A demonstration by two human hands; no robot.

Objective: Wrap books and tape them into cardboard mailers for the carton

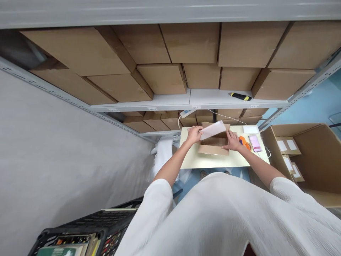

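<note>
On the pale yellow table point(191, 160) sits a small cardboard box point(214, 149) with its flaps up and its top uncovered. My left hand point(194, 135) is closed on one end of a flat white piece point(213, 130), perhaps a wrapped item or folded sheet, which slants over the box opening. My right hand point(231, 140) lies at the box's right side, thumb and fingers gripping the cardboard edge there. Just right of that hand are an orange tape dispenser point(245, 143) and a phone point(255, 143) with a pink screen.
Shelves packed with cardboard boxes point(191, 42) rise ahead, and a black and yellow utility knife point(240, 96) lies on one. A large carton point(317, 156) holding labelled parcels stands right. A black crate point(103, 227) with books is lower left. White wrapping point(163, 153) hangs left of the table.
</note>
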